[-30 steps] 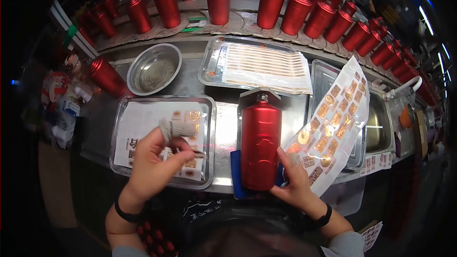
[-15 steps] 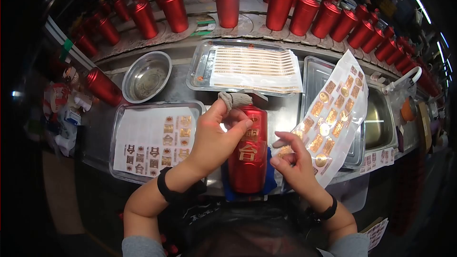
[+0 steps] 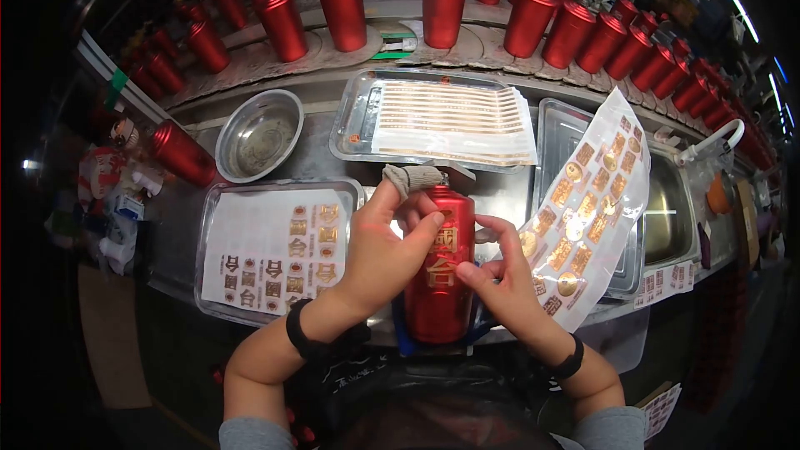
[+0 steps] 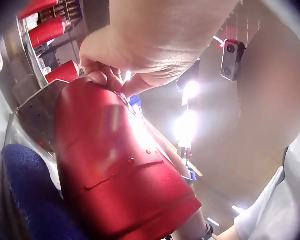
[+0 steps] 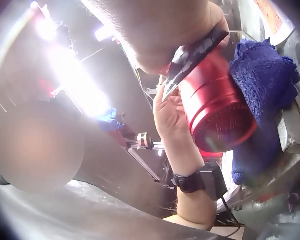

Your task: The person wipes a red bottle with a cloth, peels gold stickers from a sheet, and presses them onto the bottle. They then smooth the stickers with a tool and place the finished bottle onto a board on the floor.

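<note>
A red bottle (image 3: 433, 317) stands on a blue cloth (image 5: 265, 70) in front of me, leaning away. Gold characters on a label film (image 3: 442, 262) run down its front. My left hand (image 3: 387, 246) is at the bottle's shoulder, pinching the film's upper end between thumb and fingers. A grey knitted cover (image 3: 414, 178) wraps one left finger. My right hand (image 3: 506, 283) holds the bottle's right side, thumb on the front beside the characters and fingers at the edge. A dark, thin sheet (image 5: 195, 60) spans between the hands in the right wrist view; its kind is unclear.
At left lies a tray (image 3: 358, 200) with a label sheet (image 3: 258, 225); behind it is a metal bowl (image 3: 260, 135). Another tray (image 3: 354, 140) holds striped strips. A curved gold label sheet (image 3: 587, 208) and a sink (image 3: 667, 208) are at right. Red bottles (image 3: 444, 8) line the conveyor.
My left hand has moved right from over the label tray to the bottle's top. My right hand left the bottle's side, then came back higher up. Gold characters now show on the bottle's front.
</note>
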Demonstrator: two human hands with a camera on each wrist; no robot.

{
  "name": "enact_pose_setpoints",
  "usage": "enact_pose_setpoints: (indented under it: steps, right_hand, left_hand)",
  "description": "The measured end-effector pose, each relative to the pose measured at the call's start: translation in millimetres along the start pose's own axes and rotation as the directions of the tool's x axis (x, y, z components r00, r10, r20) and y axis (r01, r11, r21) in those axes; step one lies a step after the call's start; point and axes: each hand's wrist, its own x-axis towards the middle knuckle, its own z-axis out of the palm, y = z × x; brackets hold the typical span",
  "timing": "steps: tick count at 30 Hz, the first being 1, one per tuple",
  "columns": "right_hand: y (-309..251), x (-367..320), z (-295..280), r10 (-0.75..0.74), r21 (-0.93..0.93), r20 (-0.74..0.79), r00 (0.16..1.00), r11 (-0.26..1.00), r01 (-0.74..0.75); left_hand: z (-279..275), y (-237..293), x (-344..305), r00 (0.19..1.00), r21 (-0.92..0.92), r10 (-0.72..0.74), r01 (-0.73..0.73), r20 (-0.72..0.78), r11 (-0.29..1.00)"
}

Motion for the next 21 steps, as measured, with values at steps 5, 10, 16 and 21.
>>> enact_pose_setpoints:
  steps: [5,10,16,21]
  right_hand:
    - [4,1,3,0.025,0.070,0.005,1.000,0.997,-0.025]
    - [3,3,7,0.033,0.071,-0.004,0.999,0.997,-0.032]
    - [-5,2,10,0.033,-0.120,-0.012,0.999,0.992,-0.034]
    - [-13,4,12,0.055,-0.126,-0.010,0.998,0.990,-0.056]
  left_hand:
    - [1,-2,0,1.000,-0.018,0.011,-0.012,-0.011,1.000]
    - [-4,-1,0,0.999,-0.029,-0.048,0.048,0.012,0.998]
    - [-4,-5,0,0.999,-0.052,-0.043,0.044,0.002,0.998]
    - [-5,-6,1,0.999,-0.060,-0.045,0.045,0.003,0.997]
